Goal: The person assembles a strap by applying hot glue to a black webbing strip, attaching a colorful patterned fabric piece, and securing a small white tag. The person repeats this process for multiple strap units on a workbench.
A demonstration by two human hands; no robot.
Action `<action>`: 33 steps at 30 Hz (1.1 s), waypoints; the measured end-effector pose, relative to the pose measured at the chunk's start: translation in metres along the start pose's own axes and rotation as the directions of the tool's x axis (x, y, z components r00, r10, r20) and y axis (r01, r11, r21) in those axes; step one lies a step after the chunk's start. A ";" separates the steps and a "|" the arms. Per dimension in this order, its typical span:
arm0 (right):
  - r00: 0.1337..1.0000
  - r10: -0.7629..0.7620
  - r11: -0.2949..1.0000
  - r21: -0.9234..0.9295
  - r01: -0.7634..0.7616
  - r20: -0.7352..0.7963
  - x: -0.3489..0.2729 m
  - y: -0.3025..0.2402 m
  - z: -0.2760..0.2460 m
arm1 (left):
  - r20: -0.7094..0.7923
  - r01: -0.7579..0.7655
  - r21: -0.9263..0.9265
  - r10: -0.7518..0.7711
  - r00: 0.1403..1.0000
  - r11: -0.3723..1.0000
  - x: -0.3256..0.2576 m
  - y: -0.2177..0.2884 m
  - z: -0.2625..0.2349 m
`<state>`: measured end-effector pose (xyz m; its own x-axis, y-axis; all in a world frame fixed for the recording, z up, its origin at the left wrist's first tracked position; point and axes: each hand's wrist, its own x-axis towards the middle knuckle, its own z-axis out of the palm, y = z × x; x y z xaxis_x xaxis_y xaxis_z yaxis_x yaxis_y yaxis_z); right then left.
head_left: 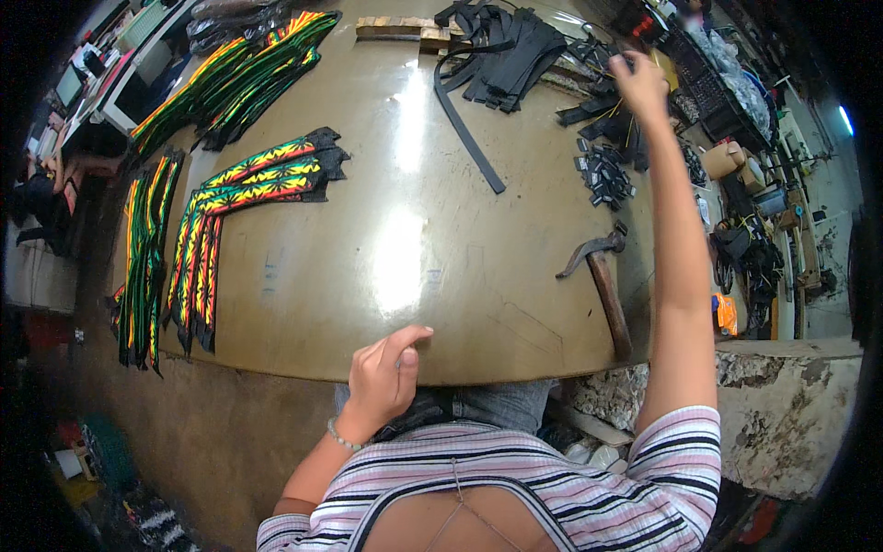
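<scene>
My left hand [384,373] is at the near edge of the table, loosely curled. Its index finger and thumb stand apart, and nothing shows between them. My right arm stretches to the far right, where my right hand [641,87] is over a heap of black straps [602,112] with thin yellow strands; its fingers are bent and slightly blurred, so their grip is unclear. Close below that hand lies a pile of small black buckle-like pieces [604,173]. A hammer [607,290] with a worn wooden handle rests along the right side of the table.
Patterned red, yellow and green strips [253,175] with black ends lie at left, alongside further bundled strips [143,267] and a larger pile [235,83]. Flat black straps [515,69] cover the far middle, one trailing nearer. Beyond the right edge stands a black crate [722,87].
</scene>
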<state>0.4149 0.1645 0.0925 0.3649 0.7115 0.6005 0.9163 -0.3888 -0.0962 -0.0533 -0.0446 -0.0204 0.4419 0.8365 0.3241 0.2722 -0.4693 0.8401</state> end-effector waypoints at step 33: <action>0.162 -0.627 0.199 0.358 -0.912 0.762 -0.257 -0.120 -0.082 | 0.271 0.195 0.040 -0.199 0.942 0.980 0.007 0.031 -0.013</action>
<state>0.1978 -0.0194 0.0146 -0.3901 0.8051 -0.4468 -0.0916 -0.5168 -0.8512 -0.0530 -0.0492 0.0133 0.5939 0.8043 0.0204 0.3875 -0.3082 0.8688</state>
